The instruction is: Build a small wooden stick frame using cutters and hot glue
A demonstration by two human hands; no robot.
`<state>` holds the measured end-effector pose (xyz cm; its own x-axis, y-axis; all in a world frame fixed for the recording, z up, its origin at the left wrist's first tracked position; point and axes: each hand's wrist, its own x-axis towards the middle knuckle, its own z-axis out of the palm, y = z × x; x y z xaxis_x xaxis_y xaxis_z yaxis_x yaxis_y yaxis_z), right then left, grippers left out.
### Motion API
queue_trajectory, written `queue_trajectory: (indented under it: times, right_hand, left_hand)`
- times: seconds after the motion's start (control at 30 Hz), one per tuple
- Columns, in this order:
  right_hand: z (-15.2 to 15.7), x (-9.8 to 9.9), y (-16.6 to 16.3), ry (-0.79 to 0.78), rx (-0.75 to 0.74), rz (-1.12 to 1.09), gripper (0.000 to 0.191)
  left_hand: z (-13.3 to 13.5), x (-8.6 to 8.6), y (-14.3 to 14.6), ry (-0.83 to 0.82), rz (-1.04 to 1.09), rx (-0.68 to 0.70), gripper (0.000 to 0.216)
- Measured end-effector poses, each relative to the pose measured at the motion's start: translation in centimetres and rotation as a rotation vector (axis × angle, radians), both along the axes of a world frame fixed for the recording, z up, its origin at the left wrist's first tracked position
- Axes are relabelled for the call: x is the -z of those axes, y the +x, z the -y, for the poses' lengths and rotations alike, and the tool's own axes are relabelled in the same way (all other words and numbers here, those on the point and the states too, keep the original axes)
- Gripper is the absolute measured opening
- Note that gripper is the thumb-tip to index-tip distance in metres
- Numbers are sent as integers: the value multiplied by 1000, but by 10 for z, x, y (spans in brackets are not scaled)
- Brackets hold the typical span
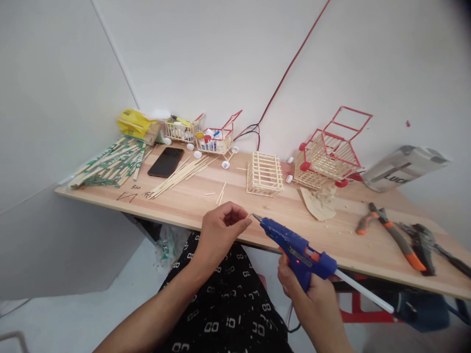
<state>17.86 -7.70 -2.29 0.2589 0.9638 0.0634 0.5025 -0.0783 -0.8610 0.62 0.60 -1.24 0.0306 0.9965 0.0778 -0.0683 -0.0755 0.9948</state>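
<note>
My right hand [307, 296] is wrapped round the handle of a blue glue gun [290, 245]; a white glue stick [364, 289] juts from its rear, and a small red light glows on its side. The metal nozzle points left, at the fingertips of my left hand [224, 230]. Between that thumb and forefinger I pinch a short wooden stick [249, 215], its end at the nozzle tip; most of it is hidden by the fingers. Just beyond, on the table, stands a slatted basket of wooden sticks [265, 174]. A few cut stick pieces [222, 193] lie left of it.
Along the back stand small stick-built carts [215, 142] and a larger red-trimmed cart [327, 152]. Wrapped chopsticks [110, 164], a phone [166, 162] and loose sticks [180, 176] lie left. Pliers [399, 235] and a crumpled paper [319, 202] are right. The table's front edge [165, 219] is near my lap.
</note>
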Motion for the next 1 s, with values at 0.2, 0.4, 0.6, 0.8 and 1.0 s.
queue_trajectory:
  times: [0.2,0.4,0.6,0.8,1.0]
  right_hand:
    - [0,1,2,30,5,58,38]
    - [1,10,6,54,-28,116,39]
    - [0,11,7,76,-15,128,42]
    - [0,8,5,40,11,113,41]
    - [0,3,5,23,-2,129,42]
  left_hand:
    - [0,0,-1,-14,11,3,11]
    - [0,1,0,-28,12,1,12]
    - [0,0,1,-39,17,1,12]
    - [1,-1,1,-44,6,1,11]
    - [1,0,1,-46,9,6,12]
